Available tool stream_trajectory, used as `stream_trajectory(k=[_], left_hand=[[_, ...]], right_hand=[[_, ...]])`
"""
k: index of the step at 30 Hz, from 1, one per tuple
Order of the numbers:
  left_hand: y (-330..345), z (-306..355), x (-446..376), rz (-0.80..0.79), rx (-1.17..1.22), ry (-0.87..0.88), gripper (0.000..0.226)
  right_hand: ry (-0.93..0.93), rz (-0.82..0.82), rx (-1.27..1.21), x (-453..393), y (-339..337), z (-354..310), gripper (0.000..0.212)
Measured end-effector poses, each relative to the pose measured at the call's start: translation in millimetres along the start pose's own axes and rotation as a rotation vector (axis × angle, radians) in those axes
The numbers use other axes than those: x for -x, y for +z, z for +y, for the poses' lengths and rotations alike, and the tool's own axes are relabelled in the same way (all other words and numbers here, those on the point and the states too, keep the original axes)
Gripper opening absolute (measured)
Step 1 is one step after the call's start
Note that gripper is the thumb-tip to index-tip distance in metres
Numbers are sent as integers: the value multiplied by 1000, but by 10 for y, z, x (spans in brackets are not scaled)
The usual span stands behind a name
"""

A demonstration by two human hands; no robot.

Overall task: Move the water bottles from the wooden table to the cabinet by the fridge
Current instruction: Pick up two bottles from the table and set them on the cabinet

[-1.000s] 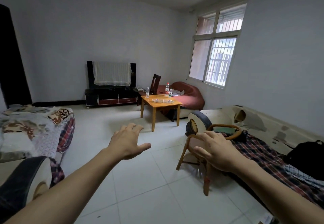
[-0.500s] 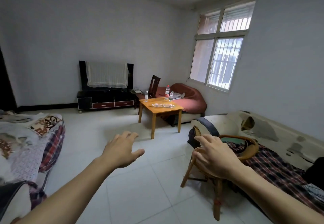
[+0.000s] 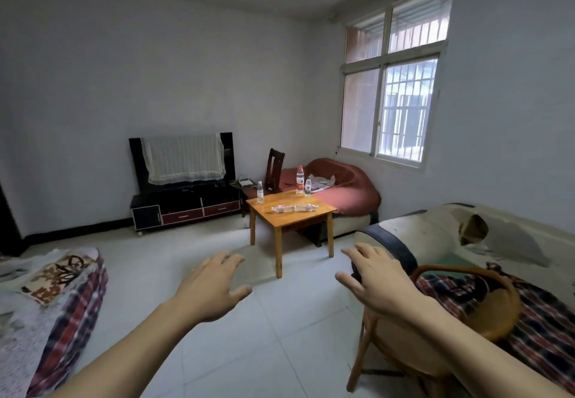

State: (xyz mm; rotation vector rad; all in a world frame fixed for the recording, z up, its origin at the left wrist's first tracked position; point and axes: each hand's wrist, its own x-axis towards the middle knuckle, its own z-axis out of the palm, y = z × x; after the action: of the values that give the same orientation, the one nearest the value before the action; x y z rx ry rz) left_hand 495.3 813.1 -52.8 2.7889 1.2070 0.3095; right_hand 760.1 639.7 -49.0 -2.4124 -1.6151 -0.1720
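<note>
Both my arms reach forward, palms down, over the pale tiled floor (image 3: 280, 351). My left hand (image 3: 214, 288) is spread wide and empty, thumb out to the right. My right hand (image 3: 378, 285) is likewise wide and empty, fingers splayed, hanging in front of the dark-edged armrest of a worn white sofa (image 3: 435, 235); whether it touches anything I cannot tell.

The wooden table (image 3: 292, 215) stands well ahead of me, across the room, far beyond both hands. On it: one small clear bottle (image 3: 260, 192) upright at the far left corner; a taller bottle with a red cap (image 3: 300, 180) upright at the far edge, with a shorter green-labelled bottle (image 3: 308, 187) just beside it on the right. Near the middle of the tabletop lie more clear bottles on their sides (image 3: 294, 208), in a row — the count is too small to tell.

Behind the table: a dark wooden chair (image 3: 275, 165) and a red beanbag seat (image 3: 345, 186) under the barred window (image 3: 395, 108). To the left of the table, a black TV stand (image 3: 186, 210) against the wall, its screen draped with a white lace cloth (image 3: 185, 159).

Close on my right — a round wicker chair (image 3: 466, 319), below my right forearm. On my left, a bed or couch with a plaid cover (image 3: 71, 313).
</note>
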Motion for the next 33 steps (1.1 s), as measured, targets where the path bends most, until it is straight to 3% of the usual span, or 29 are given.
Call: stream_trajectory(k=[7,23,33], left_hand=[[201,-164,-1151,17,64,3,69],[780,-1426,-3826,19,154,35,71],[1192,-1639,-5195,-18,116,66,75]], right_hand=[[-18,17,15,-1122,213,196,62],[64,-4,42,-3586,1014,99,58],[114,-45,-32,-4907,1566,529,58]])
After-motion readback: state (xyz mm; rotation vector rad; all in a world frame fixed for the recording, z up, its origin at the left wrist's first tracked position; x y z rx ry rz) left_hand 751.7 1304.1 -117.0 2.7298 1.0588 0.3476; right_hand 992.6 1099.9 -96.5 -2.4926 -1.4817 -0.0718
